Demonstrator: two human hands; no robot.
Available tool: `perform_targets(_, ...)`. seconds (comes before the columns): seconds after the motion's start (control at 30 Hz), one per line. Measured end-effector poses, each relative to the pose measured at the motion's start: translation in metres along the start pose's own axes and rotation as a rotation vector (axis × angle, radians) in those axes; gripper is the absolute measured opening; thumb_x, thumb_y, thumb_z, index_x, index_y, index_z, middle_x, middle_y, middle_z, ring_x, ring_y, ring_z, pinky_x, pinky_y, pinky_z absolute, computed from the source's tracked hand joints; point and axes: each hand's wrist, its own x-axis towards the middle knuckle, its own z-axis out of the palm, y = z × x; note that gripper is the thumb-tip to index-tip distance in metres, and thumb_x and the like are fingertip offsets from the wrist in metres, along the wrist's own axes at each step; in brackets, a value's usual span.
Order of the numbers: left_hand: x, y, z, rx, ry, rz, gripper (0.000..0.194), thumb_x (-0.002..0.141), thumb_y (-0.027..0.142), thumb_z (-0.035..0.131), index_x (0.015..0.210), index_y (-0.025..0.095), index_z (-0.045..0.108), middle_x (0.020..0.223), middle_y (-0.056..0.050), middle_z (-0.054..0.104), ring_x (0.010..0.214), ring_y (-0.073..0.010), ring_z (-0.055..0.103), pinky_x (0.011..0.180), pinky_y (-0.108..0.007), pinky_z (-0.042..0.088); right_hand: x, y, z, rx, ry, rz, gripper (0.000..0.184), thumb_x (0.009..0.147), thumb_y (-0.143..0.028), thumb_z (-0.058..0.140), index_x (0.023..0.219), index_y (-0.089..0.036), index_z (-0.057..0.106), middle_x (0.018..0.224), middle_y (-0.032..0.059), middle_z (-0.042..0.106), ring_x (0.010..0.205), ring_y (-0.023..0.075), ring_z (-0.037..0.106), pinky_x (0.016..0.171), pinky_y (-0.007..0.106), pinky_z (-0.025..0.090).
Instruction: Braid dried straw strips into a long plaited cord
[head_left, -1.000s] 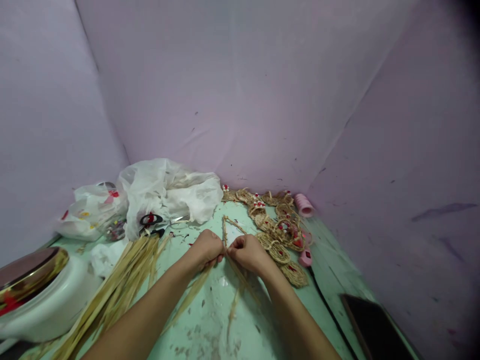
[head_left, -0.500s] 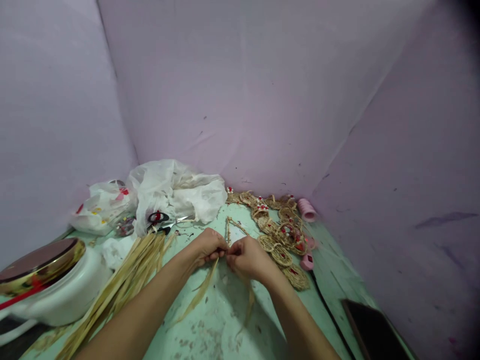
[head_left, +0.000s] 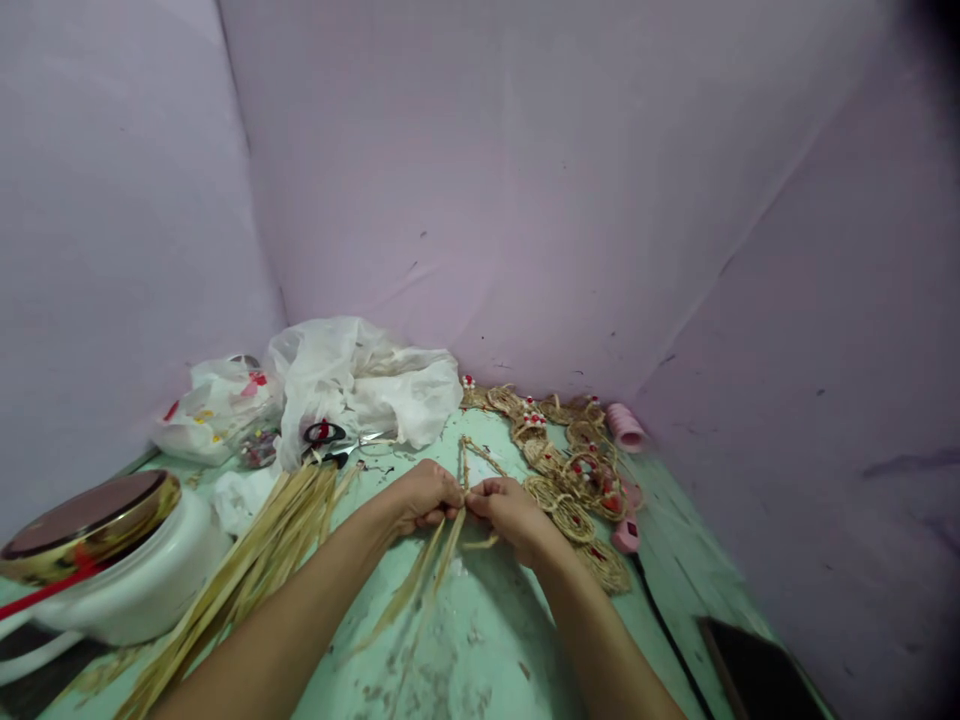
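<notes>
My left hand point(head_left: 426, 498) and my right hand point(head_left: 504, 508) meet over the middle of the green table, fingers pinched close together. Between them is a thin twisted cord point(head_left: 465, 455) of dried fiber, which runs away from my fingers in a narrow loop on the table. Loose flat strips of fiber point(head_left: 424, 575) hang from the pinch toward me, and a short end point(head_left: 482, 543) sticks out below my right hand. A bundle of long dried fiber strips point(head_left: 247, 560) lies to the left of my left forearm.
Coiled woven rounds with red and white beads point(head_left: 574, 520) lie right of my hands, by a pink thread spool point(head_left: 625, 428) and a pink corded tool point(head_left: 626, 535). White plastic bags point(head_left: 367, 375), scissors point(head_left: 337, 445), a white pot point(head_left: 161, 575) and a dark flat object point(head_left: 754, 665) stand around.
The loose strips have shifted: one that hung below my right hand now hangs between the hands. My fingers stay pinched at the cord. The whole view has moved slightly.
</notes>
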Motion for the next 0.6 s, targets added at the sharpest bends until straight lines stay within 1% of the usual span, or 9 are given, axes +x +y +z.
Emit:
perform_targets(0.1,0.001,-0.003,-0.003,0.113,0.004,-0.034,0.011,0.053,0.022,0.053,0.049,0.012,0.052,0.035,0.004,0.042,0.027,-0.0033,0.026,0.031,-0.018,0.012,0.008,0.008,-0.002,-0.089,0.055,-0.044,0.013,0.058,-0.010,0.050,0.047,-0.015,0.045,0.037,-0.0065,0.036,0.036,0.0048,0.029,0.039,0.020,0.020)
perform_targets(0.2,0.000,-0.001,-0.005,0.190,0.002,-0.071,0.014,0.054,0.025,0.055,0.051,0.012,0.054,0.034,0.004,0.040,0.029,-0.0040,0.027,0.033,-0.019,0.015,0.013,0.014,-0.003,-0.123,0.053,-0.087,0.010,0.057,-0.011,0.050,0.049,-0.015,0.047,0.038,-0.0063,0.038,0.038,0.0048,0.029,0.040,0.020,0.020)
perform_targets(0.4,-0.004,0.007,-0.003,0.309,0.059,-0.253,0.017,0.055,0.028,0.057,0.048,0.012,0.054,0.028,0.005,0.032,0.028,-0.0050,0.025,0.034,-0.019,0.015,0.017,0.019,0.000,-0.132,0.044,-0.133,0.008,0.057,-0.014,0.050,0.049,-0.015,0.048,0.041,-0.0049,0.041,0.040,0.0056,0.031,0.042,0.021,0.021)
perform_targets(0.47,-0.004,0.006,-0.002,0.312,0.080,-0.253,0.018,0.055,0.028,0.058,0.048,0.012,0.053,0.028,0.005,0.031,0.028,-0.0050,0.026,0.034,-0.019,0.015,0.016,0.019,0.000,-0.115,0.028,-0.144,0.008,0.056,-0.014,0.050,0.049,-0.015,0.047,0.040,-0.0056,0.039,0.040,0.0053,0.029,0.042,0.021,0.019)
perform_targets(0.53,-0.002,0.004,-0.002,0.296,0.098,-0.208,0.019,0.055,0.029,0.058,0.048,0.012,0.053,0.029,0.005,0.033,0.029,-0.0046,0.026,0.034,-0.019,0.016,0.015,0.019,-0.001,-0.079,0.009,-0.160,0.009,0.056,-0.014,0.050,0.048,-0.015,0.046,0.040,-0.0065,0.035,0.041,0.0048,0.026,0.042,0.021,0.017)
perform_targets(0.6,-0.001,0.000,-0.004,0.273,0.088,-0.147,0.019,0.056,0.029,0.056,0.049,0.012,0.052,0.032,0.004,0.037,0.029,-0.0042,0.027,0.034,-0.019,0.016,0.015,0.020,-0.002,-0.043,-0.011,-0.167,0.010,0.056,-0.016,0.050,0.048,-0.015,0.045,0.040,-0.0070,0.033,0.041,0.0044,0.025,0.043,0.021,0.016)
